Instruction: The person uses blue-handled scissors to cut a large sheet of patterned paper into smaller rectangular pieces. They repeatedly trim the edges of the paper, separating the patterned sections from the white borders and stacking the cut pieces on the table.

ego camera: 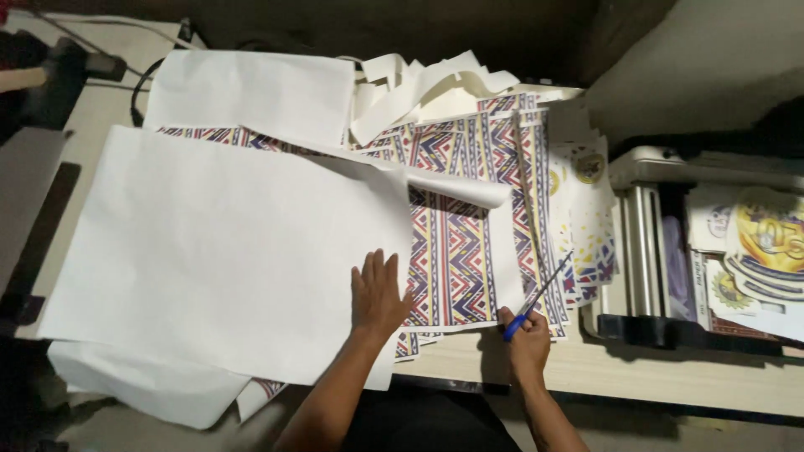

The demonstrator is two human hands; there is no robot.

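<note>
My left hand (378,293) lies flat, fingers spread, on a large white sheet (209,251) that is turned back over a stack of printed sheets with zigzag stripe patterns (452,251). My right hand (528,335) grips blue-handled scissors (536,297) at the lower right edge of the patterned sheet. The blades point up and to the right along a white strip of the sheet. A long thin cut strip (526,180) lies on the stack above the scissors.
Curled white paper offcuts (419,88) are piled at the back. A metal roller machine (649,243) stands at the right with printed round emblems (766,243) beside it. A black cable (142,84) runs at the back left. The wooden table edge (670,377) is near me.
</note>
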